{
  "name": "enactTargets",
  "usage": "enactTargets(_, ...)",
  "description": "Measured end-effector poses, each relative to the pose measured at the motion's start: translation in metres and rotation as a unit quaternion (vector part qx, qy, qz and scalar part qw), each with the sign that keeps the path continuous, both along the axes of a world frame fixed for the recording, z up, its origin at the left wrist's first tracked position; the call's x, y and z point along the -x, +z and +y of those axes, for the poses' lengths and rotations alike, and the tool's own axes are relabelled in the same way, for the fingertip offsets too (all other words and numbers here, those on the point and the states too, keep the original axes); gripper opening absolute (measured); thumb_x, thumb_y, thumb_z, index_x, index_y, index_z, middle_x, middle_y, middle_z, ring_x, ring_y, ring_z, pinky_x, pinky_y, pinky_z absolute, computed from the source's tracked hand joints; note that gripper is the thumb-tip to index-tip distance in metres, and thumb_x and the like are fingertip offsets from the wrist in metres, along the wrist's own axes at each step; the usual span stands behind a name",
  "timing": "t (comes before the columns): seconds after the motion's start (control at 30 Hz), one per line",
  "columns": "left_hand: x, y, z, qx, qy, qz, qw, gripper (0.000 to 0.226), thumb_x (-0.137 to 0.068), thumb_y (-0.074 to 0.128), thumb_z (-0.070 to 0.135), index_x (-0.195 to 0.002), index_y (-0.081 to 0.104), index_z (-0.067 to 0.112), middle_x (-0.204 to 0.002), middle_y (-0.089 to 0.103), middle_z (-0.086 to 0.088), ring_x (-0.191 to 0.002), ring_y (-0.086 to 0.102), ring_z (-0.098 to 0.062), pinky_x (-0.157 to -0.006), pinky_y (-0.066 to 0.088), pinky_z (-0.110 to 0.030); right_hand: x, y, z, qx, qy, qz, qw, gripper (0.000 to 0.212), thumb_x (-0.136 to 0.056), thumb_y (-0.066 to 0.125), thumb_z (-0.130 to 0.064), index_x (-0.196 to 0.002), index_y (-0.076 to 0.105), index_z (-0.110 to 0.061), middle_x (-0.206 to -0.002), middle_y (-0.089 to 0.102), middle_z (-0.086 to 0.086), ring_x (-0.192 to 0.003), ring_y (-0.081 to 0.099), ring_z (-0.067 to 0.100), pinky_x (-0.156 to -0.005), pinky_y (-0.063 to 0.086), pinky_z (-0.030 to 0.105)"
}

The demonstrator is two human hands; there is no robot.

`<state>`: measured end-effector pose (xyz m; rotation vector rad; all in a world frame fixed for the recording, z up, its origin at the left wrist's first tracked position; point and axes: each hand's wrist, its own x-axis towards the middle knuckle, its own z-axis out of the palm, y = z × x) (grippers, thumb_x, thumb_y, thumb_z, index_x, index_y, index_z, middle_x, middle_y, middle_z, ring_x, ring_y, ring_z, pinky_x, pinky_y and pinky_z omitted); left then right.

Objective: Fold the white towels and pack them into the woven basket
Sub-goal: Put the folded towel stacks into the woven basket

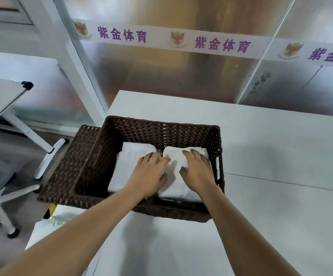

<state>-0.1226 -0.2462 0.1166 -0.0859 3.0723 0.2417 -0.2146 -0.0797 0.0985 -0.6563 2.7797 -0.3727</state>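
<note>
A dark brown woven basket (161,129) stands on the white table, its lid (70,166) hanging open to the left. Two folded white towels lie side by side inside. The left towel (129,162) fills the left half and the right towel (173,172) the right half. My left hand (149,174) lies flat with fingers spread over the gap, touching both towels. My right hand (197,170) presses flat on the right towel, fingers straight, close to the basket's right wall.
The white table (271,176) stretches right of and in front of the basket. A frosted glass partition with a lettered band (211,42) stands behind. A whiteboard stand (46,148) and an office chair base (0,212) occupy the floor at left. A white bag (62,218) lies below the basket.
</note>
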Motion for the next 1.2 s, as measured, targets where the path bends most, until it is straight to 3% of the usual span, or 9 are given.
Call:
enactTargets(0.2,-0.049,0.03,-0.012,-0.016,0.044,0.095,0.994,0.047,-0.086,0.04,0.042,-0.123,0.062,0.025,-0.131,0.06,-0.007,-0.117,0.058,-0.032,-0.097,0.045,-0.046,-0.03,0.029,-0.013,0.068,-0.007,0.049,0.996,0.058,-0.096,0.057,-0.032,-0.151,0.042,-0.026,-0.157,0.041,0.004,-0.139,0.043,0.03,-0.116,0.03,0.046)
enactTargets(0.53,-0.148,0.074,-0.066,-0.055,0.085,0.179,0.979,0.037,-0.089,0.059,0.033,-0.126,0.059,0.028,-0.133,0.054,0.002,-0.124,0.049,-0.027,-0.106,0.035,-0.043,-0.126,0.076,-0.066,0.18,0.004,0.11,0.977,0.048,-0.098,0.056,-0.03,-0.145,0.05,-0.024,-0.15,0.046,0.0,-0.136,0.043,0.023,-0.112,0.036,0.044)
enactTargets(0.73,-0.214,0.078,-0.095,-0.07,0.096,0.212,0.97,0.035,-0.091,0.05,0.037,-0.123,0.06,0.027,-0.126,0.055,0.005,-0.119,0.047,-0.025,-0.1,0.034,-0.038,-0.203,0.083,-0.103,0.248,0.006,0.141,0.958,0.043,-0.096,0.058,-0.026,-0.138,0.053,-0.025,-0.138,0.051,-0.006,-0.124,0.049,0.017,-0.104,0.037,0.039)
enactTargets(0.97,-0.288,0.034,-0.123,-0.098,0.132,0.185,0.969,0.033,-0.09,0.05,0.037,-0.119,0.061,0.027,-0.122,0.056,0.006,-0.112,0.049,-0.022,-0.092,0.037,-0.035,-0.281,0.053,-0.13,0.279,0.023,0.138,0.95,0.039,-0.094,0.06,-0.025,-0.133,0.058,-0.024,-0.129,0.057,-0.008,-0.119,0.054,0.014,-0.102,0.038,0.033)
enactTargets(1.07,-0.314,0.006,-0.134,-0.096,0.161,0.159,0.969,0.027,-0.088,0.063,0.028,-0.116,0.063,0.025,-0.121,0.059,0.003,-0.108,0.053,-0.026,-0.09,0.039,-0.036,-0.306,0.028,-0.138,0.255,0.034,0.099,0.961,0.041,-0.093,0.062,-0.023,-0.134,0.058,-0.025,-0.129,0.055,-0.009,-0.117,0.053,0.013,-0.099,0.032,0.027)
enactTargets(1.2,-0.339,-0.029,-0.146,-0.089,0.206,0.089,0.97,0.032,-0.084,0.072,0.022,-0.114,0.064,0.023,-0.121,0.062,-0.002,-0.106,0.057,-0.033,-0.088,0.045,-0.043,-0.328,-0.012,-0.145,0.21,0.05,0.03,0.976,0.041,-0.093,0.06,-0.023,-0.134,0.057,-0.025,-0.131,0.055,-0.006,-0.12,0.052,0.016,-0.102,0.036,0.031)
